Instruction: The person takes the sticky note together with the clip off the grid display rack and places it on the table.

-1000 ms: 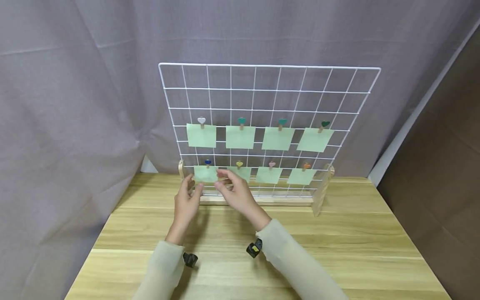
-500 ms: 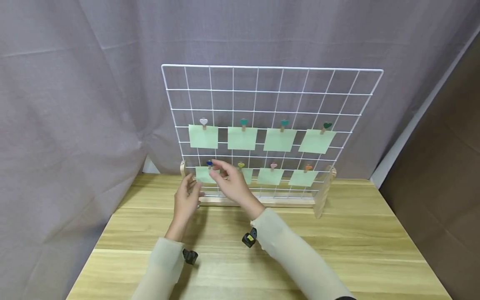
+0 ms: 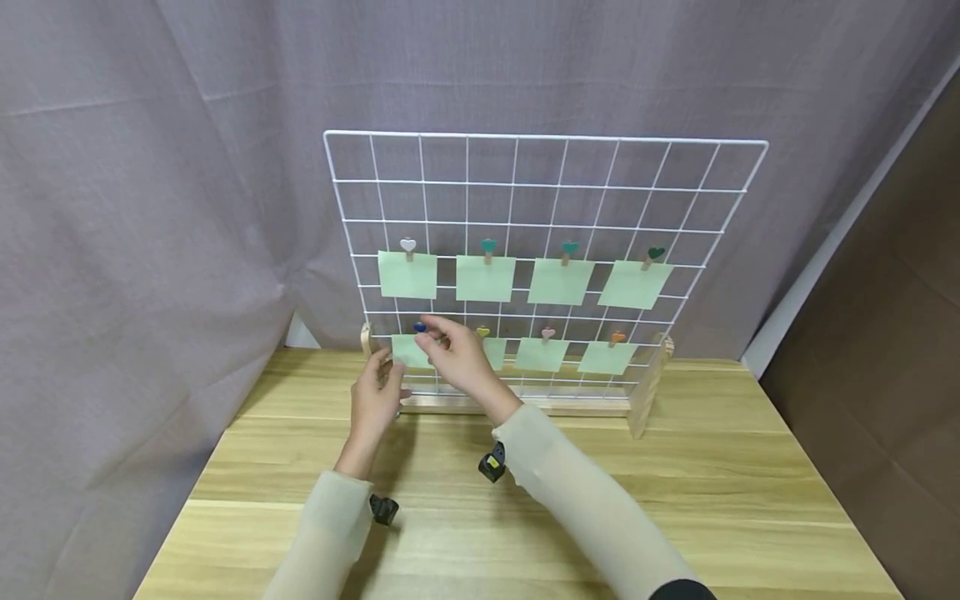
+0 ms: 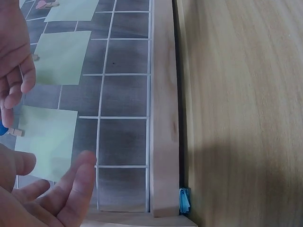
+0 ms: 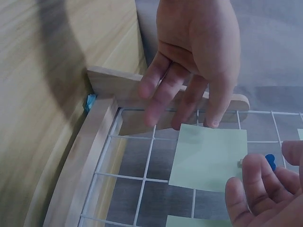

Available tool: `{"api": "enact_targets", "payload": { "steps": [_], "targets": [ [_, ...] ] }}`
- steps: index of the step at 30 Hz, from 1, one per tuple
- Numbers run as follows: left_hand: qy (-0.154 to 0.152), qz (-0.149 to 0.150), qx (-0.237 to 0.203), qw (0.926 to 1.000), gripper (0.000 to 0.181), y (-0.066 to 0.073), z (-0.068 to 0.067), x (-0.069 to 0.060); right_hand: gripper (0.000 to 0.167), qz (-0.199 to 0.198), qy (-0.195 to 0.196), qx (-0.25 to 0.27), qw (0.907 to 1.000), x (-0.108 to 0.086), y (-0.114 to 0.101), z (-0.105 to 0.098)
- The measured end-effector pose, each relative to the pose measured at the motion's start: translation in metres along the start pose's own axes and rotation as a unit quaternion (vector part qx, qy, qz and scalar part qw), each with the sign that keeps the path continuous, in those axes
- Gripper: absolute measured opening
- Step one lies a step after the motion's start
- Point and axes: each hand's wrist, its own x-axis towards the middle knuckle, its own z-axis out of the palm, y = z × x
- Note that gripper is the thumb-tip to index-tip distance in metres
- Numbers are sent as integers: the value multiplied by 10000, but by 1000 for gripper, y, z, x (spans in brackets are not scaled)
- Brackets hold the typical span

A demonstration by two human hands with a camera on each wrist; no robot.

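A pale green paper square (image 3: 407, 351) hangs at the lower left of the white wire grid (image 3: 546, 136). A small wooden clothespin with a blue heart (image 5: 270, 161) fastens it. My right hand (image 3: 463, 357) is at this clothespin, thumb and index finger on either side of the heart; whether they touch it is unclear. Beside the paper's left edge, my left hand (image 3: 376, 400) has its fingers spread and loosely bent. In the right wrist view, the left thumb (image 5: 218, 106) lies near the paper's edge, with no clear grip on it.
More green squares hang in two rows, such as one (image 3: 486, 279) under a teal heart clothespin (image 3: 488, 247). A wooden stand (image 3: 643, 387) supports the grid on the wood-grain table (image 3: 480, 517). Grey cloth (image 3: 187, 208) hangs behind. A light-blue scrap (image 4: 184, 201) sits by the stand's foot.
My right hand has moved up and slightly left, from beside the lower-left paper to its blue heart clothespin. The left hand has stayed nearly still. The view has shifted slightly.
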Motion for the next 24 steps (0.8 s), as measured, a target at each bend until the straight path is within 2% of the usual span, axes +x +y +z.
{"api": "enact_targets", "payload": {
  "steps": [6,13,18,24],
  "targets": [
    [202,153,103,9996,40,1,4,2,36,-45,150,-240,9996,5,1,5],
    [430,306,586,9969,28,0,7,4,26,-213,560,-578,9965,9,1,9],
    [580,284,668,9957,21,1,7,5,22,-336,753,-769,9936,12,1,14],
    [617,336,673,9953,18,3,6,7,19,-337,885,-791,9924,14,1,16]
  ]
}}
